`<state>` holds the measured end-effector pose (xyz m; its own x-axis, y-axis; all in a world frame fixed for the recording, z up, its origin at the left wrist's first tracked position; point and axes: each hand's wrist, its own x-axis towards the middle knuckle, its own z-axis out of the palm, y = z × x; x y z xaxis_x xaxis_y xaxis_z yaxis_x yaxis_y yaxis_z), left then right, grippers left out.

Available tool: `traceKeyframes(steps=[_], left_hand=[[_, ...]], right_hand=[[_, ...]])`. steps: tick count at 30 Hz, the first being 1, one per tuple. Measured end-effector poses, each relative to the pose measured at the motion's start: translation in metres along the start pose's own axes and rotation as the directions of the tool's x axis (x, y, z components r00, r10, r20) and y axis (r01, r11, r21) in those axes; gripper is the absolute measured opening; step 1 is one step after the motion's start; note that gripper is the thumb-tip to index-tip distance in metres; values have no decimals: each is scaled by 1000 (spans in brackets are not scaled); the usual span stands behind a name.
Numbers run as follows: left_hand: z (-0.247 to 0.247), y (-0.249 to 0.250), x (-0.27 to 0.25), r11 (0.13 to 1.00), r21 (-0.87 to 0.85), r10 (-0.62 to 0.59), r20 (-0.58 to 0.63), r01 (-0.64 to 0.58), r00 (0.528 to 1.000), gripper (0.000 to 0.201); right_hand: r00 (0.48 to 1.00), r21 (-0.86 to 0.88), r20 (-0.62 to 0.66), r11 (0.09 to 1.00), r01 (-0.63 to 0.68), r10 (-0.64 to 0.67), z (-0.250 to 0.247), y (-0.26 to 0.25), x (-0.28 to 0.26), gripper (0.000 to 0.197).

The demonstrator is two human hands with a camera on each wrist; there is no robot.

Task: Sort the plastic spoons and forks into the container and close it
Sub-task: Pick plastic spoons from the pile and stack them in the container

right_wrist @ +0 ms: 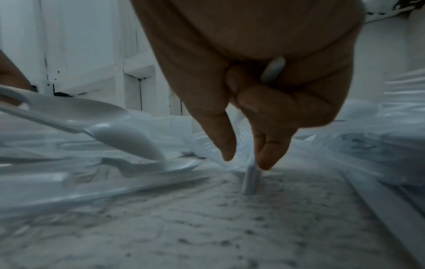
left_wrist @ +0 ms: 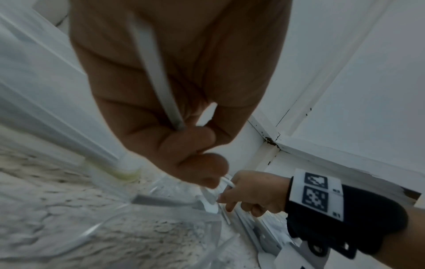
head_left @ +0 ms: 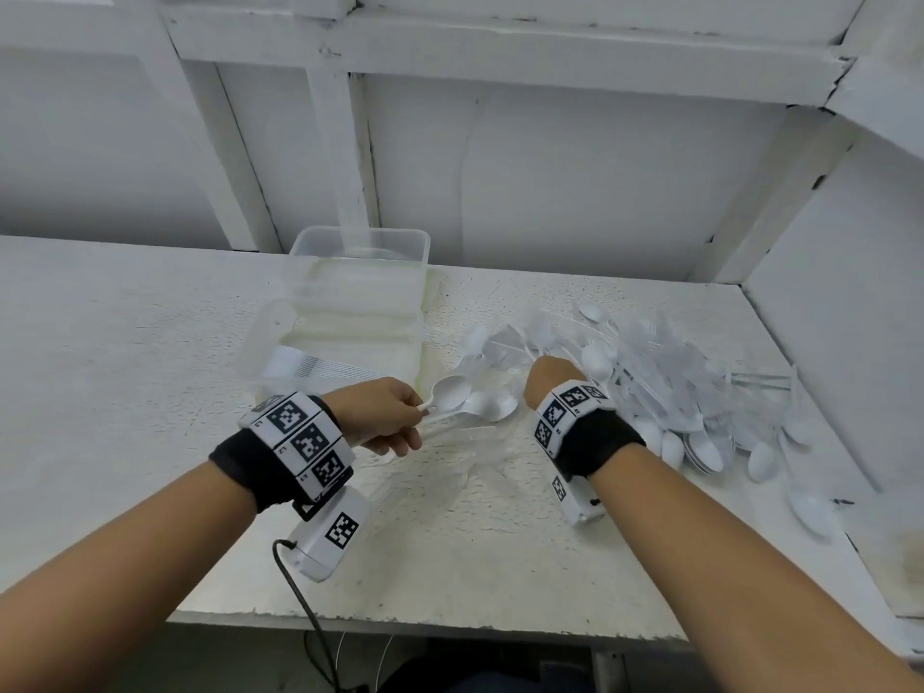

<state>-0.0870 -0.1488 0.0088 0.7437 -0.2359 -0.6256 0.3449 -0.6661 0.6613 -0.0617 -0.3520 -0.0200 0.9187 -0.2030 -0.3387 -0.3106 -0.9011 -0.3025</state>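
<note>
Plastic spoons (head_left: pixel 452 392) are being gathered by their handles in the person's left hand (head_left: pixel 385 417), fingers curling round the bunch beside the open clear container (head_left: pixel 350 302), where a stacked row of cutlery is already lying at the near end. The right hand (head_left: pixel 550 382) is reaching down into the loose pile of spoons and forks (head_left: pixel 700 392) on the right, thumb and forefinger pinching a white handle (right_wrist: pixel 250 178) against the tabletop while another piece is lying tucked in its palm. Sorting looks to be at an early stage; the next move is likely calling for passing that piece across to the bunch. Everything is sitting on a rough, speckled white table (head_left: pixel 150 367) set against white-painted panelled walls (head_left: pixel 550 182).
</note>
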Motion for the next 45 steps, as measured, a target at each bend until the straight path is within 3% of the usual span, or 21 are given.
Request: traceKeyframes(steps=[2,5,8,10,12,23,27,31,34,37,41,45], left_hand=[[3,-1,0,1000,13,-16,-16,16,1000,15],[5,-2,0,999,35,-14,-53,16,999,14],[4,-2,3,1000,21,0,-89,2,996,12],[3,-2,5,1000,-9,8,-107,-9,994,15],[3,-3,6,999,-11,31,-113,-33,993,22],[12,0,17,985,10,170,-185,-171,968,23],[16,7,18,970,139,219,-157,-198,963,13],[22,10,24,903,411,211,-168,-127,963,14],[27,8,30,832,549,186,-147,-76,971,22],[31,6,38,778,623,202,-125,-82,971,40],[38,6,42,766,636,198,-87,-99,976,34],[39,7,43,750,654,196,-80,-97,977,31]], right_hand=[[1000,60,-23,998,-6,7,0,-1,-1,25],[1000,-6,8,1000,-30,30,-3,-4,4,29],[999,8,20,999,-35,35,-5,-3,5,13],[998,15,37,998,-59,58,-4,1,7,36],[997,11,50,998,-67,66,-8,3,6,41],[990,224,134,972,-77,48,-44,10,-12,25],[964,441,249,874,-202,97,-54,19,-22,13],[915,597,390,727,-339,106,-57,35,-31,22],[903,666,415,639,-385,111,-54,46,-38,22],[902,705,420,588,-396,104,-51,51,-45,17],[919,734,386,579,-355,74,-48,53,-52,20],[948,809,316,510,-292,40,-42,53,-54,21]])
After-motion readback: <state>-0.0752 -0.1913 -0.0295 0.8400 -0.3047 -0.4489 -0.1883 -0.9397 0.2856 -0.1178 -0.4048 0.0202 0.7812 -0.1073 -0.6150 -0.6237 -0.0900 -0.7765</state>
